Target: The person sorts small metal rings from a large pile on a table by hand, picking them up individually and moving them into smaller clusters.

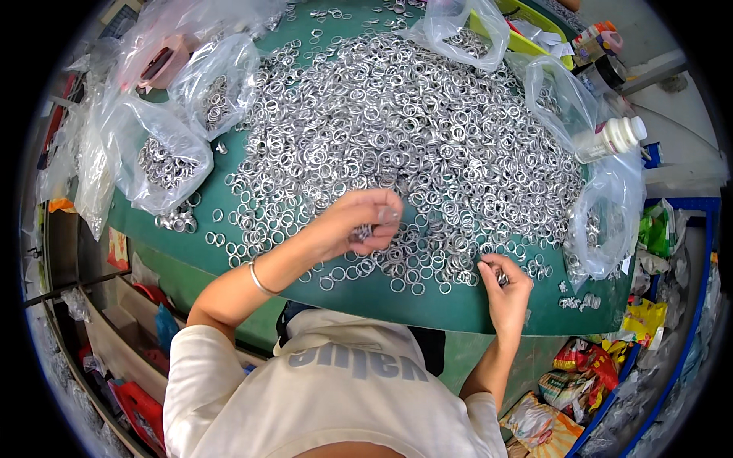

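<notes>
A wide heap of silvery metal rings (pixel 412 122) covers much of the green table (pixel 290 313). Over the heap's near edge, my left hand (pixel 355 217) is curled around several metal rings, its fingers a little blurred. A bangle (pixel 261 279) circles my left wrist. Farther right, by the table's front edge, my right hand (pixel 510 294) is closed with a few rings between its thumb and bent fingers. Loose rings lie flat on the table between and around both hands.
Clear plastic bags with rings stand at the left (pixel 126 164) and right (pixel 607 206). A white bottle (pixel 611 140) tilts at the right edge, below a yellow-green basket (pixel 565 55). A pink container (pixel 169 72) sits far left. Colourful packets (pixel 584 366) fill a blue-framed rack at lower right.
</notes>
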The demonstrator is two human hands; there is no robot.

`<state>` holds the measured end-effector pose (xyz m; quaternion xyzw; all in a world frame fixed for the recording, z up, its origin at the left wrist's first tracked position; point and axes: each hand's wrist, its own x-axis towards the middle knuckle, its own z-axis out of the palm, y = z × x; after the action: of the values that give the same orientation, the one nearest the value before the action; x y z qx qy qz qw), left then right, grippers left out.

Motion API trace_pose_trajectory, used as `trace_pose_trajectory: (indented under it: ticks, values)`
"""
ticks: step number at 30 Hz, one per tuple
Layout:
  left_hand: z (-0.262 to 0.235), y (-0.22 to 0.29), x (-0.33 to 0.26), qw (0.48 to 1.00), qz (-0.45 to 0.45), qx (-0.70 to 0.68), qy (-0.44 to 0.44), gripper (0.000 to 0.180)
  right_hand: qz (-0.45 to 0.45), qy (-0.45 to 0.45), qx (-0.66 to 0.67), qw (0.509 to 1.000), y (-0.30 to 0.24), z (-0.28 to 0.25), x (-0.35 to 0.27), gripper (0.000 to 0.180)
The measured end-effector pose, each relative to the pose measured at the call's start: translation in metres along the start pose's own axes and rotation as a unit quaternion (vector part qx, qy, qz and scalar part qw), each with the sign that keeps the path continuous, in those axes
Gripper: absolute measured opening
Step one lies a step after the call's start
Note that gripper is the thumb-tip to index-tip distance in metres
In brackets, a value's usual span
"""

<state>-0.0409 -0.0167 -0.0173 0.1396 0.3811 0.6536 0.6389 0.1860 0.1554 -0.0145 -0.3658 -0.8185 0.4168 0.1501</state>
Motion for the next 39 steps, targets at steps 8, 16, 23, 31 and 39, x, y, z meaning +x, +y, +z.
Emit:
trace_pose_trajectory:
  ticks: [8, 16, 23, 31, 39]
  values:
    - [0.003, -0.029, -0.026, 0.991, -0.021, -0.102, 0.081, 0.032, 0.008, 0.022, -0.03, 0.999, -0.004, 0.011, 0.005, 0.013]
    - [0.02, -0.035, -0.032, 0.991, -0.061, -0.069, 0.1, 0.022, -0.035, 0.005, -0.104, 0.994, 0.002, -0.01, -0.014, 0.021]
    - [0.032, -0.045, -0.027, 0.996, -0.076, 0.002, 0.05, 0.023, -0.107, 0.027, -0.192, 0.975, 0.009, 0.008, -0.03, 0.02]
    - [0.049, -0.06, -0.015, 0.899, 0.081, 0.429, 0.028, 0.018, -0.098, 0.014, -0.19, 0.977, 0.01, 0.007, -0.037, 0.012]
    - [0.082, -0.078, 0.038, 0.629, 0.178, 0.753, -0.068, 0.026, 0.122, 0.004, 0.233, 0.965, 0.027, -0.016, -0.036, 0.006]
